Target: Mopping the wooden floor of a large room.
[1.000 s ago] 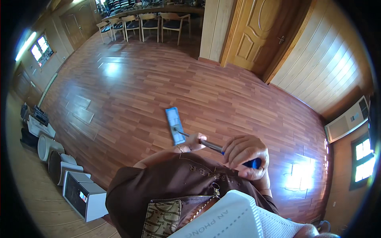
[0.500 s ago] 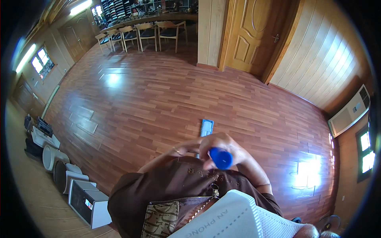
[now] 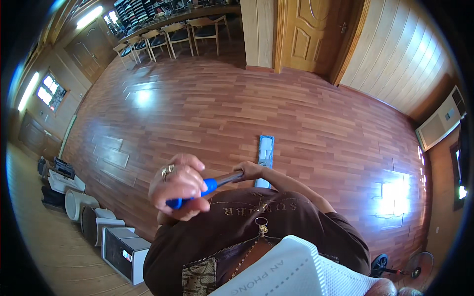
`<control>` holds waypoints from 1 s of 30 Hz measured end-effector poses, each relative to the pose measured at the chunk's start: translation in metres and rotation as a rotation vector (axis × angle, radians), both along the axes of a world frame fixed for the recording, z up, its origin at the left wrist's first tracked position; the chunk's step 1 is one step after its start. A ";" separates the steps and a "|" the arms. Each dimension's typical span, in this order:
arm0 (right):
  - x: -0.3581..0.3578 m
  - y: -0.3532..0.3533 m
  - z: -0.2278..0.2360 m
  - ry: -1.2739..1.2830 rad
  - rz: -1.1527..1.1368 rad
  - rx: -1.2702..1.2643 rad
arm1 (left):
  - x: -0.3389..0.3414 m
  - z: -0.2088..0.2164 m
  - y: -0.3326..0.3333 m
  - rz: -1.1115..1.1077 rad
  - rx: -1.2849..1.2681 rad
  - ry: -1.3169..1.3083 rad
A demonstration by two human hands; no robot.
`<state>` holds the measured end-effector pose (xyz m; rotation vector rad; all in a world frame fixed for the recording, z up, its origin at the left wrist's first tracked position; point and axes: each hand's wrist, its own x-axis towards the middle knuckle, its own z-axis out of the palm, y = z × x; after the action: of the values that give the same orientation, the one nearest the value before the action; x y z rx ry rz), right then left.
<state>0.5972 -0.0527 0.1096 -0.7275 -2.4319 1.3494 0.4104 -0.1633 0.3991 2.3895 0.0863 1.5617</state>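
Note:
A flat mop with a long pole slants up from the floor in front of me. Its pale blue, narrow head (image 3: 266, 146) lies flat on the wood boards. My left hand (image 3: 178, 187), wearing a ring, is closed around the mop's blue grip (image 3: 210, 185) at the upper end, left of my chest. Its index finger sticks out somewhat. Farther down, my right hand (image 3: 250, 170) is wrapped round the grey pole (image 3: 230, 178). The lower pole is partly hidden by this hand and by my brown top (image 3: 247, 217).
Brown floorboards (image 3: 197, 118) spread around me. Several chairs (image 3: 204, 32) line a long counter at the back. A wooden door (image 3: 308, 34) stands ahead right. White boxy items (image 3: 123, 251) line the left wall. A fan (image 3: 415, 272) is at lower right, an air conditioner (image 3: 442, 123) above it.
My hands have traded places: the right has left the blue top for the pole, and the left now holds the grip. The pole's top has swung left; the mop head appears slightly farther right.

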 end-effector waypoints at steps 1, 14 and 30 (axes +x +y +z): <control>-0.009 -0.006 -0.008 0.038 0.023 -0.002 | 0.001 0.003 -0.012 -0.007 -0.001 -0.047; 0.048 -0.033 -0.032 0.087 -0.389 0.090 | 0.013 -0.024 0.051 -0.477 -0.091 -0.027; 0.224 -0.219 -0.054 -0.150 -1.546 0.008 | 0.242 -0.064 0.093 -1.433 -0.602 0.326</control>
<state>0.8216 -0.2715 0.0560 -2.0453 -1.1156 0.5640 0.6526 -0.0698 0.3354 1.4448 -0.7776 0.3579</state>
